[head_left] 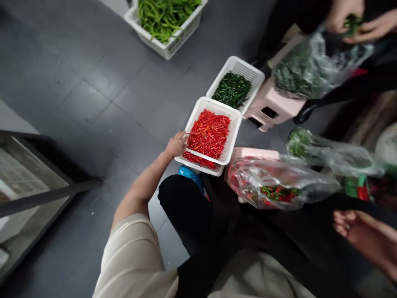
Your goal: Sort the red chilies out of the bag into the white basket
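Note:
My left hand (177, 144) is at the left rim of a white plastic basket (235, 136) heaped with red chilies (211, 134). Its fingers are drawn together, and a thin red chili (190, 133) sticks out from the fingertips over the rim. Underneath sits a second white basket (218, 170), also with red chilies in it. My right hand (350, 225) is at the far right, palm turned up, fingers loosely bent and nothing seen in it. A clear plastic bag (316, 186) of red chilies with green stems lies on a pink stool (257, 153) between my hands.
Dark green chilies fill part of another white basket (251, 72) beyond. Light green peppers (164, 16) are in a basket at the top. A co-worker's hands (369, 31) hold something green above a bag on a pink stool (279, 101). A metal-framed rack (62, 190) stands left.

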Demonstrator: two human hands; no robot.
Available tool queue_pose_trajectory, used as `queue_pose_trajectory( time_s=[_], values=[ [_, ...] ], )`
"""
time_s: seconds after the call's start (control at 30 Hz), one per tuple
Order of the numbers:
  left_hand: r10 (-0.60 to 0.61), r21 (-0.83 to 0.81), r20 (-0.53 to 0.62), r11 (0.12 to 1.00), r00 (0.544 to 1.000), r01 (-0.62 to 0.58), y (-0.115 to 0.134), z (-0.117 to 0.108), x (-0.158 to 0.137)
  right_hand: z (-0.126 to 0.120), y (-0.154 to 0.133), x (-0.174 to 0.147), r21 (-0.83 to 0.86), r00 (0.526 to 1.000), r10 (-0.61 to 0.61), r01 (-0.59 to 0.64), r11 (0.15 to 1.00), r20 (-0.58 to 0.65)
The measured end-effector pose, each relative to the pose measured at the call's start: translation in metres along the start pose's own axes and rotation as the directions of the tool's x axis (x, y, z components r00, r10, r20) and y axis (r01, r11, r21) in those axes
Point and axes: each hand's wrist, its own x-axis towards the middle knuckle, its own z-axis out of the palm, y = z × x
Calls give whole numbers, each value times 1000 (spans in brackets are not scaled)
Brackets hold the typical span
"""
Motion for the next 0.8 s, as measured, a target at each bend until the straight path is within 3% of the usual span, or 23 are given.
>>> queue_pose_trajectory(
  time_s=[0.07, 0.13, 0.2, 0.23, 0.27, 0.3, 0.33, 0.37, 0.4, 0.43, 0.47, 0.57, 0.63, 0.7, 0.8],
  values=[
    [-65, 88, 29, 994, 997, 62, 27, -21, 6, -24, -1, 13, 143, 997, 81, -78, 987, -18],
    [-67, 109, -20, 992, 998, 68, 67, -42, 0, -45, 4, 23, 248, 995, 79, -63, 967, -54],
    [141, 43, -31, 989, 989, -140, 119, -56, -18, -53, 13, 27, 248, 996, 21, 2, 969, -88],
    [287, -14, -18, 958, 958, -287, 149, -58, -30, -51, 18, 29, 191, 999, -29, 37, 981, -44],
    [440, -78, 17, 896, 898, -437, 180, -55, -43, -43, 22, 30, 102, 992, -116, 111, 989, 47],
    [573, -136, 79, 817, 816, -560, 211, -46, -56, -32, 26, 31, -9, 953, -238, 244, 970, 188],
    [675, -181, 156, 738, 722, -651, 241, -32, -67, -18, 28, 34, -106, 869, -364, 419, 902, 334],
    [732, -197, 214, 681, 647, -705, 269, -15, -76, -4, 30, 37, -180, 772, -480, 588, 789, 418],
    [756, -170, 242, 650, 608, -741, 292, 5, -81, 10, 31, 42, -253, 694, -553, 700, 667, 461],
    [752, -98, 232, 649, 617, -754, 310, 26, -84, 21, 33, 47, -329, 642, -585, 762, 558, 496],
    [723, 1, 234, 668, 650, -744, 323, 45, -85, 31, 34, 52, -411, 621, -578, 784, 466, 529],
    [584, 237, 288, 725, 759, -647, 338, 80, -84, 45, 44, 68, -632, 663, -452, 736, 245, 597],
    [524, 266, 344, 742, 779, -616, 340, 83, -87, 47, 52, 74, -704, 689, -411, 695, 145, 596],
    [508, 246, 355, 759, 785, -602, 343, 76, -91, 49, 59, 79, -711, 676, -437, 695, 107, 594],
    [461, 237, 268, 820, 846, -521, 356, 64, -96, 53, 58, 91, -667, 645, -504, 726, 170, 574]
  ],
)
